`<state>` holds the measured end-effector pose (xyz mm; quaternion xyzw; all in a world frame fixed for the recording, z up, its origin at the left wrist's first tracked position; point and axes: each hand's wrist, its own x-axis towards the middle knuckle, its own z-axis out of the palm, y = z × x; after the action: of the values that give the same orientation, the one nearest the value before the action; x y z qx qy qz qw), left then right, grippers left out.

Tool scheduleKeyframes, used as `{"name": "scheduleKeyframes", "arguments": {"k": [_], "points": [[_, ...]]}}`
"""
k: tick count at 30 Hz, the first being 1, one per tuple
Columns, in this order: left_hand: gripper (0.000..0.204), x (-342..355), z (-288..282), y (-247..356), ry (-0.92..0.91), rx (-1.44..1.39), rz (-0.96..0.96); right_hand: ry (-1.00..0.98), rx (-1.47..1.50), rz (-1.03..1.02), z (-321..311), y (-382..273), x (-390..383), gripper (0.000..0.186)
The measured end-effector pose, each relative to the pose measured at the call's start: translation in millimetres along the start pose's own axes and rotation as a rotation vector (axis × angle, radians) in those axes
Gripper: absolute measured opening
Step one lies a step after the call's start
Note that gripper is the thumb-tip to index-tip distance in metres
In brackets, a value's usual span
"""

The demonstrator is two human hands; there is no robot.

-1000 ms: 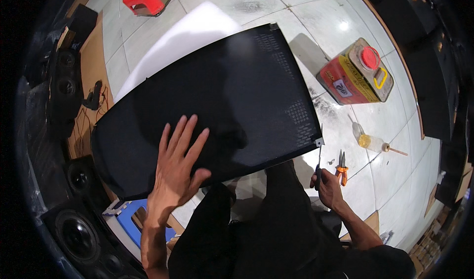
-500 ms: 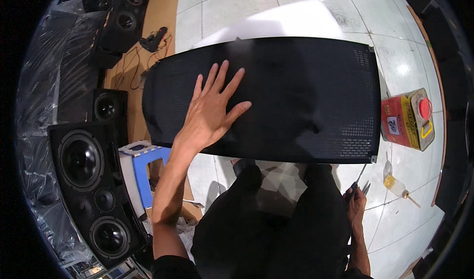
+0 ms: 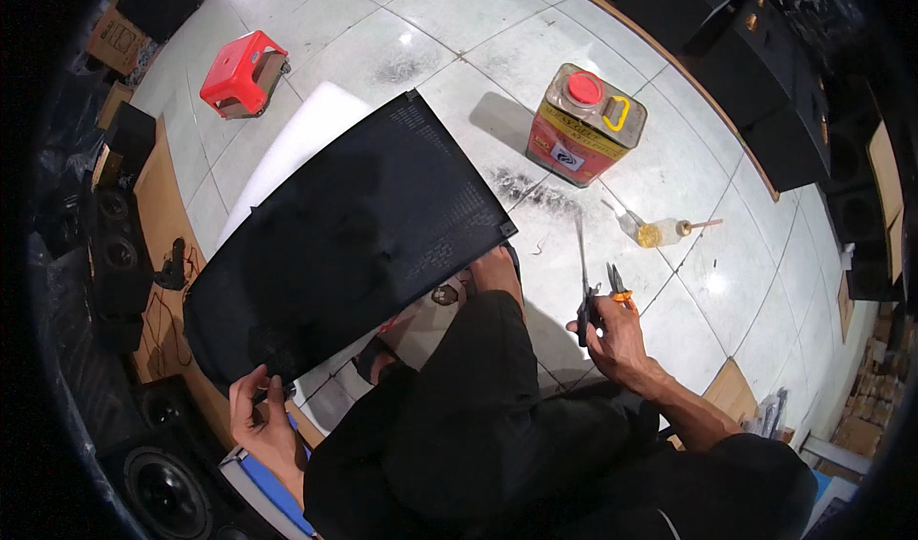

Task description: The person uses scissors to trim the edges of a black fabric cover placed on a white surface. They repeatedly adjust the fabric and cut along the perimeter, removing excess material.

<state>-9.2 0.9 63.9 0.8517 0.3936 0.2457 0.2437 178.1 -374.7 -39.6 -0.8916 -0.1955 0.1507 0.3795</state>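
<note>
My left hand (image 3: 258,411) is closed on the lower-left edge of the black perforated panel (image 3: 344,215), which spans across my legs at a slant. My right hand (image 3: 617,339) grips a long thin-bladed tool with a black handle (image 3: 584,320), its blade pointing away from me, to the right of the panel. Just beyond this hand are orange-handled pliers (image 3: 622,294), partly hidden by it. A small clear bottle with yellowish contents and a stick (image 3: 660,232) lies farther right. Under the panel's far part shows a white sheet (image 3: 282,143).
A red and yellow metal can (image 3: 574,148) stands on the tiled floor beyond the panel. A red stool (image 3: 234,62) is at the upper left. Black speakers (image 3: 167,483) and cardboard (image 3: 158,186) line the left; black cabinets (image 3: 765,91) line the right.
My left hand has left the panel's top surface and moved down to grip its edge. My right hand still holds the tool. The view has swung between frames.
</note>
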Motion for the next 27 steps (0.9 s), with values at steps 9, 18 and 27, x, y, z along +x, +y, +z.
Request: {"name": "scheduleKeyframes", "arguments": {"k": [9, 18, 27], "points": [[0.015, 5, -49, 77, -0.057, -0.455, -0.004, 0.175, -0.272, -0.696, -33, -85, 31, 0.034], [0.027, 31, -60, 142, -0.529, -0.698, 0.026, 0.391, -0.477, -1.189, -40, -185, 85, 0.033], [0.018, 33, -54, 144, -0.541, -0.617, -0.088, 0.456, -0.536, -1.209, -31, -188, 76, 0.033]]}}
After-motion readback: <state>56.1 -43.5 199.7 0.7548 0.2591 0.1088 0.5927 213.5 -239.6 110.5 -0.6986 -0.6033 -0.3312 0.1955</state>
